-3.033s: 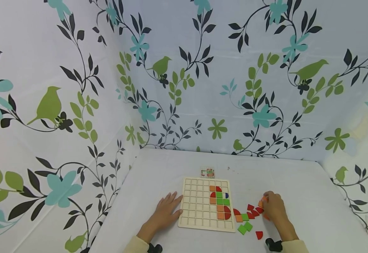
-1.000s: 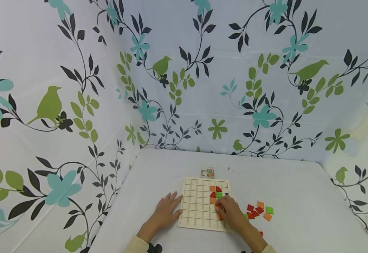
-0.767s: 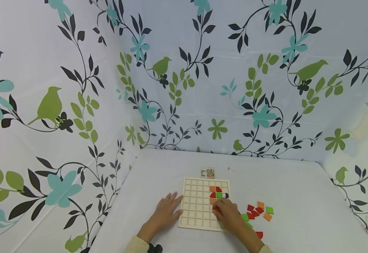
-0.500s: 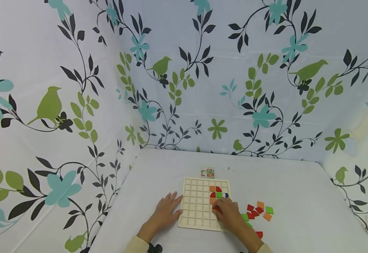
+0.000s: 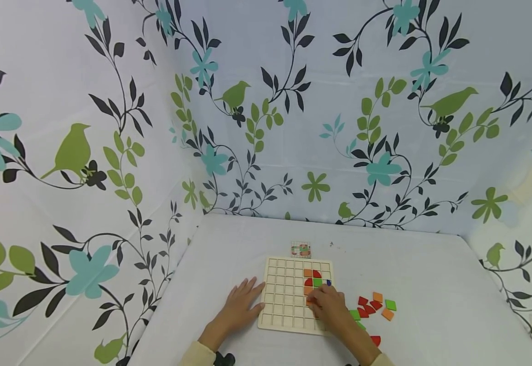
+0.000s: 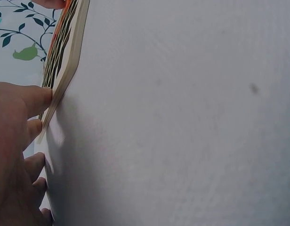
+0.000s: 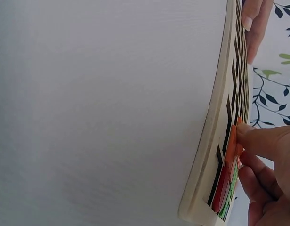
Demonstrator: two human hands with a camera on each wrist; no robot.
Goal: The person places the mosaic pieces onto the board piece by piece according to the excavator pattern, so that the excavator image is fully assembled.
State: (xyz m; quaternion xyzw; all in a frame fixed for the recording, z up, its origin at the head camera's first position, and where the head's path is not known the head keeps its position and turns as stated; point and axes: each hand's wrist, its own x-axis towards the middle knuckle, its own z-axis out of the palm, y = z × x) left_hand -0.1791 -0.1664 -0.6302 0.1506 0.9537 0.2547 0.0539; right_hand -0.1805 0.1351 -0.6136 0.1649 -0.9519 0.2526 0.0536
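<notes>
A pale wooden grid board (image 5: 284, 305) lies on the table, with several orange, red and green tiles and one blue-and-white tile in its right-hand cells. My left hand (image 5: 240, 306) rests beside it, fingers spread, the fingertips and thumb touching its left edge. Over the board's right part, my right hand (image 5: 332, 307) pinches an orange tile (image 5: 310, 301) between thumb and fingers. In the right wrist view the thumb presses on that orange tile (image 7: 239, 123) at the grid; whether it sits fully in a cell cannot be told. The right hand hides several cells.
Right of the board lie loose tiles: red quarter-round ones (image 5: 376, 305), orange squares (image 5: 387, 314) and green squares (image 5: 390, 305). Another red tile (image 5: 375, 340) lies nearer, by the right forearm. A small pattern card (image 5: 301, 249) lies behind the board. Patterned cloth (image 5: 266, 193) surrounds the table.
My right hand has moved left from the loose tiles to the board, bringing an orange tile. Over the last half second it stays almost still there. The left hand has not moved.
</notes>
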